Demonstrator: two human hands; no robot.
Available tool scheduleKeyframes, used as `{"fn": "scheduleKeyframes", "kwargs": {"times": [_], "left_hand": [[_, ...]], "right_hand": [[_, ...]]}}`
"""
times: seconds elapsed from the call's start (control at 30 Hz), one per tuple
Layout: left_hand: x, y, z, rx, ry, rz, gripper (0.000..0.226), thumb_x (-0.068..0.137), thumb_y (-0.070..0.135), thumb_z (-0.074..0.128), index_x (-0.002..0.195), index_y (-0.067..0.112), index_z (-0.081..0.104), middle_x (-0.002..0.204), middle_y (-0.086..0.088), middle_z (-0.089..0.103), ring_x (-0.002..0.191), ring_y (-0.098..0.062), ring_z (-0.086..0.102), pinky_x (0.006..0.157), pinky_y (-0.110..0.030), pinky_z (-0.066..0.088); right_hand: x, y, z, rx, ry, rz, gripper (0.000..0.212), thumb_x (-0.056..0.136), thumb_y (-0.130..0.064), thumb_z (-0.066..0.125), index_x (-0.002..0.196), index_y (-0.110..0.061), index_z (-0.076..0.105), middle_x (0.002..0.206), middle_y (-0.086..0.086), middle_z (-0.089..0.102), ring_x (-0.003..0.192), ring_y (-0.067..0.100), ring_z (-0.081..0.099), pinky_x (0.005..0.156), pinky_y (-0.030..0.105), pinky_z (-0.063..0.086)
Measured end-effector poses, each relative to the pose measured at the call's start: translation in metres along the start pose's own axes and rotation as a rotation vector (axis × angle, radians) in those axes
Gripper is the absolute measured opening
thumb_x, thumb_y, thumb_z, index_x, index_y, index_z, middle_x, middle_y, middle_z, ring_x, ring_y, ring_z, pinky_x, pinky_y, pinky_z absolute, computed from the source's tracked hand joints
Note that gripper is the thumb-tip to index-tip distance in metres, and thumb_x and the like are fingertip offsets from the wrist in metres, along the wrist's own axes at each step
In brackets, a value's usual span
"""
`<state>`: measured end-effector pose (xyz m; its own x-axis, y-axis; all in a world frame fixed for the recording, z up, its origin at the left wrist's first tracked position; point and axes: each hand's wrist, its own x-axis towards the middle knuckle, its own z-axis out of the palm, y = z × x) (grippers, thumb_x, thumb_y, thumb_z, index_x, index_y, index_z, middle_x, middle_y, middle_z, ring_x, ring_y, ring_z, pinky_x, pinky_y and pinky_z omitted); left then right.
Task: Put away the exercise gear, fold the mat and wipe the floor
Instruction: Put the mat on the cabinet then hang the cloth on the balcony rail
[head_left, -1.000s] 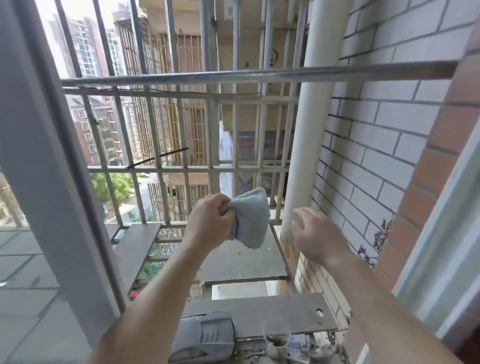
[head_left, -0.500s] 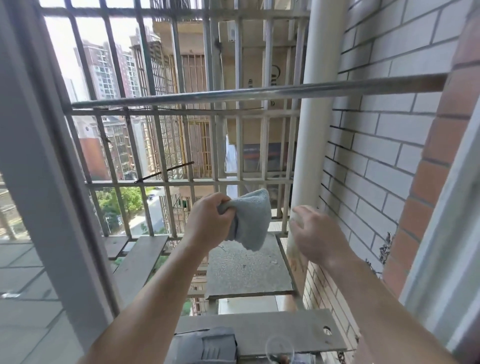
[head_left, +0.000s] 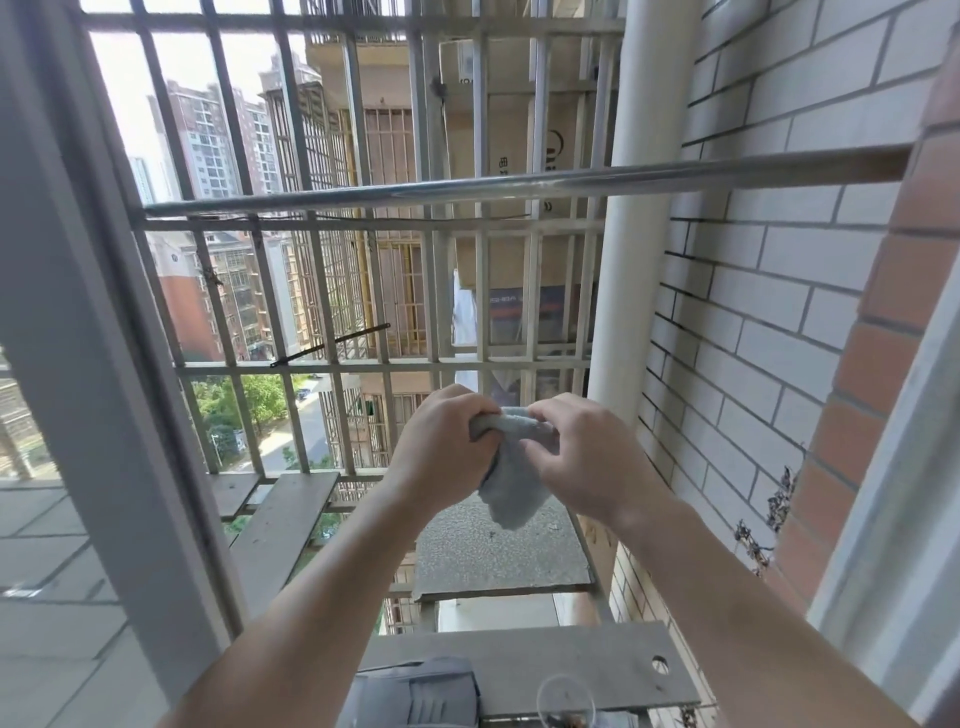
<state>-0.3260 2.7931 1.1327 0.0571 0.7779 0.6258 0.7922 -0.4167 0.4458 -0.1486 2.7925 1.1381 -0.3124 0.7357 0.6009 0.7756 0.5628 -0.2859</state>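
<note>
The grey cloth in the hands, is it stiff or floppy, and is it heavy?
Probably floppy: the grey cloth bunches into a roll between the left hand and right hand, and its free end droops below them. Likely light: fingers alone hold it up. Its fuzzy surface probably grips well, not slippery.

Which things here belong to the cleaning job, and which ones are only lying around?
For the job:
- cloth

Lying about:
- slab
- board
- grey item
- glass
</note>
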Motion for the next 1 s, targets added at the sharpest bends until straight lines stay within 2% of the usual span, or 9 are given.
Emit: {"fn": "scheduleKeyframes", "kwargs": {"times": [0.17, 0.23, 0.3, 0.4, 0.5, 0.63, 0.77, 0.87, 1.0], "left_hand": [[-0.001, 0.000, 0.000, -0.009, 0.006, 0.061, 0.014, 0.084, 0.017, 0.071, 0.096, 0.023, 0.075, 0.094, 0.011, 0.063, 0.085, -0.005, 0.056, 0.077, -0.015, 0.044], [-0.003, 0.002, -0.001, -0.022, 0.023, 0.044, 0.019, 0.083, 0.018, 0.073, 0.101, 0.024, 0.074, 0.098, 0.013, 0.063, 0.087, -0.003, 0.054, 0.075, -0.006, 0.038], [-0.005, 0.003, -0.001, -0.066, 0.036, -0.020, 0.033, 0.081, 0.020, 0.075, 0.114, 0.024, 0.069, 0.106, 0.015, 0.059, 0.090, -0.003, 0.052, 0.074, -0.004, 0.036], [-0.010, 0.001, 0.000, -0.191, 0.022, -0.110, 0.065, 0.073, 0.033, 0.080, 0.131, 0.026, 0.054, 0.120, 0.013, 0.053, 0.103, -0.006, 0.053, 0.086, -0.015, 0.045], [-0.015, -0.008, 0.002, -0.352, -0.023, -0.238, 0.090, 0.059, 0.048, 0.081, 0.139, 0.028, 0.044, 0.127, 0.010, 0.053, 0.110, -0.008, 0.055, 0.088, -0.029, 0.054], [-0.021, -0.018, 0.005, -0.556, -0.092, -0.364, 0.065, 0.072, 0.020, 0.086, 0.127, 0.031, 0.053, 0.111, 0.003, 0.067, 0.098, -0.012, 0.068, 0.085, -0.041, 0.060], [-0.025, -0.016, 0.004, -0.806, -0.136, -0.383, 0.042, 0.081, -0.003, 0.074, 0.117, 0.018, 0.063, 0.102, -0.005, 0.075, 0.097, -0.026, 0.072, 0.092, -0.050, 0.057], [-0.026, -0.012, 0.003, -0.920, -0.146, -0.376, 0.036, 0.082, -0.009, 0.069, 0.109, 0.014, 0.068, 0.101, -0.011, 0.075, 0.098, -0.035, 0.070, 0.091, -0.052, 0.056], [-0.026, -0.008, 0.005, -0.937, -0.114, -0.373, 0.019, 0.086, -0.001, 0.071, 0.087, 0.018, 0.074, 0.092, -0.008, 0.072, 0.088, -0.030, 0.069, 0.081, -0.047, 0.061]], "right_hand": [[0.001, -0.001, 0.008, 0.011, 0.012, 0.014, 0.013, 0.086, -0.031, 0.057, 0.087, -0.022, 0.067, 0.078, -0.009, 0.057, 0.071, 0.008, 0.052, 0.056, 0.013, 0.032], [-0.001, 0.000, 0.010, 0.031, 0.023, 0.037, 0.012, 0.085, -0.028, 0.057, 0.085, -0.022, 0.067, 0.078, -0.008, 0.058, 0.069, 0.008, 0.053, 0.056, 0.017, 0.040], [-0.002, 0.001, 0.012, 0.071, 0.036, 0.057, 0.010, 0.084, -0.026, 0.058, 0.084, -0.022, 0.068, 0.079, -0.008, 0.060, 0.070, 0.009, 0.055, 0.060, 0.023, 0.047], [-0.003, 0.004, 0.012, 0.138, 0.075, 0.083, 0.010, 0.082, -0.022, 0.058, 0.082, -0.024, 0.068, 0.077, -0.011, 0.061, 0.071, 0.006, 0.057, 0.062, 0.025, 0.049], [-0.005, 0.009, 0.011, 0.170, 0.117, 0.121, 0.012, 0.082, -0.018, 0.058, 0.078, -0.023, 0.067, 0.070, -0.012, 0.061, 0.066, 0.005, 0.057, 0.057, 0.024, 0.049], [-0.008, 0.016, 0.011, 0.202, 0.152, 0.161, 0.013, 0.085, -0.015, 0.060, 0.080, -0.024, 0.068, 0.067, -0.013, 0.063, 0.066, 0.004, 0.058, 0.057, 0.023, 0.049], [-0.014, 0.018, 0.016, 0.280, 0.144, 0.203, 0.011, 0.088, -0.017, 0.061, 0.085, -0.023, 0.070, 0.069, -0.012, 0.066, 0.067, 0.006, 0.062, 0.060, 0.031, 0.055], [-0.017, 0.015, 0.019, 0.317, 0.141, 0.224, 0.005, 0.089, -0.020, 0.062, 0.088, -0.022, 0.066, 0.071, -0.013, 0.066, 0.067, 0.004, 0.062, 0.059, 0.031, 0.056], [-0.021, 0.011, 0.020, 0.337, 0.099, 0.240, 0.007, 0.091, -0.025, 0.063, 0.093, -0.027, 0.055, 0.079, -0.015, 0.065, 0.070, 0.000, 0.063, 0.057, 0.021, 0.054]]}}
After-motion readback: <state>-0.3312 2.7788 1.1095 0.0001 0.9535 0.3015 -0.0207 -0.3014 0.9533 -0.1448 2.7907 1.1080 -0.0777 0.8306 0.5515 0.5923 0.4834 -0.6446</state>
